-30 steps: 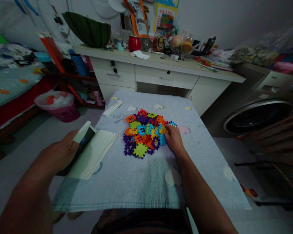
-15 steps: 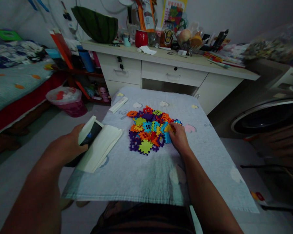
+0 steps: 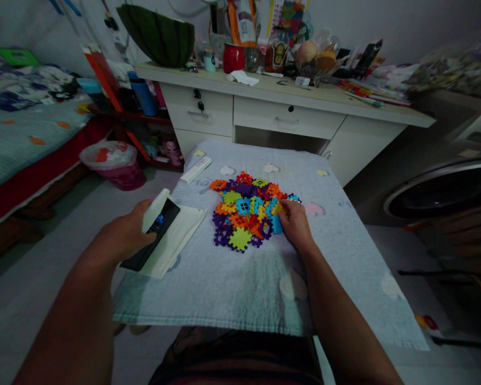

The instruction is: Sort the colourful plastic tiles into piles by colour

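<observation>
My left hand (image 3: 130,232) is closed on a black phone (image 3: 154,235) at the left edge of the cloth-covered table. Its thumb lies over the phone, and a small patch of the screen glows blue. A white folded sheet, paper or cloth (image 3: 184,230), lies under and beside the phone, with one edge standing up near my fingers. A flat pile of plastic interlocking pieces (image 3: 242,206) in several colours sits mid-table. At its right side my right hand (image 3: 296,222) has its fingers closed around a yellow interlocking piece (image 3: 280,208); the fingertips are partly hidden.
A narrow white box (image 3: 196,170) rests on the table's far left. Behind stands a white desk (image 3: 288,117) bearing a cut watermelon (image 3: 160,37), a red mug (image 3: 233,58) and jars. A pink bin (image 3: 120,171) is on the floor at left, a washing machine (image 3: 444,160) at right.
My left hand and the phone have shifted slightly right over the white sheet, and more of the phone shows. My right hand stays at the pile. The view has moved a little.
</observation>
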A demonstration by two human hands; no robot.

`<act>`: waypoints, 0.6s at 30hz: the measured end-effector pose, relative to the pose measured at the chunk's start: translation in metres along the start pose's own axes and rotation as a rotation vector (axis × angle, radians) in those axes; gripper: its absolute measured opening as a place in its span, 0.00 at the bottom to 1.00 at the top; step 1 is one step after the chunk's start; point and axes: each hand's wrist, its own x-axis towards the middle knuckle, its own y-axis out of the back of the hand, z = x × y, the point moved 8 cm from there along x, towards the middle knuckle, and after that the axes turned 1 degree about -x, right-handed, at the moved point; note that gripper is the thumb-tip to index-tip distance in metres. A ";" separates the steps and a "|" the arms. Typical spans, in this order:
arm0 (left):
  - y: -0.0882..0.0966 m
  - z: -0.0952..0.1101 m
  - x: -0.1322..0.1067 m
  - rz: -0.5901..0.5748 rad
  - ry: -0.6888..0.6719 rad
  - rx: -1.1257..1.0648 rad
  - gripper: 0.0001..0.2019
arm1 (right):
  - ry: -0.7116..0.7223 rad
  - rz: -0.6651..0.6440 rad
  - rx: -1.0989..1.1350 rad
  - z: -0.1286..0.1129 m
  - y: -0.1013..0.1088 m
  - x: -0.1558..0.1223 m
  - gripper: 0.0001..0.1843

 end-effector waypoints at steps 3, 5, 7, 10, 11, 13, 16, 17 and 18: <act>0.000 -0.003 0.001 0.006 0.015 -0.015 0.38 | -0.006 -0.002 0.000 0.000 0.000 0.000 0.19; 0.000 -0.007 0.004 0.012 0.018 -0.053 0.36 | -0.007 -0.008 -0.006 -0.001 0.000 0.000 0.19; 0.000 -0.010 0.006 0.037 -0.028 -0.127 0.33 | -0.005 -0.012 -0.013 -0.002 0.000 0.000 0.19; 0.002 -0.012 0.008 0.107 -0.127 -0.245 0.31 | -0.010 -0.006 -0.015 -0.002 0.001 0.000 0.20; 0.003 -0.014 0.008 0.123 -0.143 -0.271 0.31 | -0.014 -0.003 -0.016 -0.001 0.001 0.000 0.20; 0.003 -0.016 0.008 0.140 -0.146 -0.294 0.31 | -0.019 0.001 -0.017 -0.001 0.001 -0.001 0.20; 0.004 -0.018 0.007 0.143 -0.118 -0.298 0.31 | -0.019 -0.006 -0.014 -0.002 0.001 0.000 0.20; 0.005 -0.017 0.006 0.141 -0.119 -0.301 0.30 | -0.019 -0.010 -0.013 -0.002 0.001 0.000 0.20; 0.005 -0.015 0.006 0.133 -0.124 -0.303 0.30 | -0.021 -0.013 -0.013 -0.002 0.000 0.000 0.20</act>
